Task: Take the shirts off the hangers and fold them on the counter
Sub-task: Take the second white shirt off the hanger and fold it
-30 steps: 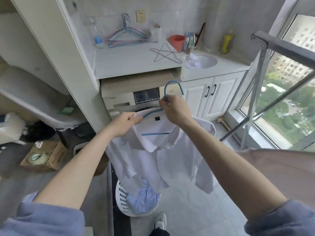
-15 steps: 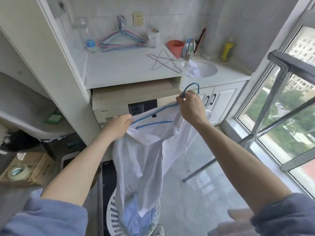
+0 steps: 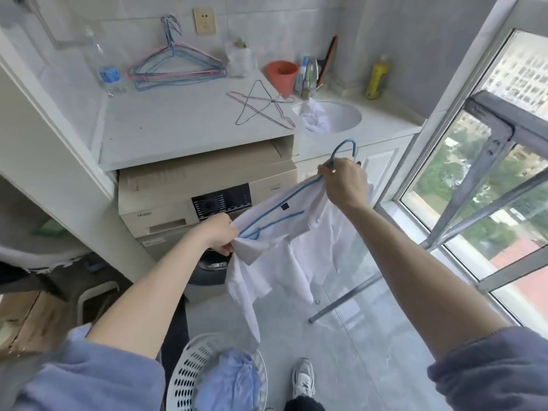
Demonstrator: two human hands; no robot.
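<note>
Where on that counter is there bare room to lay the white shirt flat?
The counter is bare from its front edge back to the leaning hanger pile, left of the crossed wire hangers. Around the sink it is crowded: orange cup, bottles, a cloth.

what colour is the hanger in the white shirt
Blue; the hanger shows best in the head view, threaded through the white shirt.

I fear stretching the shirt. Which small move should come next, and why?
Probably pull the blue hanger out rightward with the right hand, the left hand holding the white shirt back: the hanger's far end sits inside the cloth.
</note>
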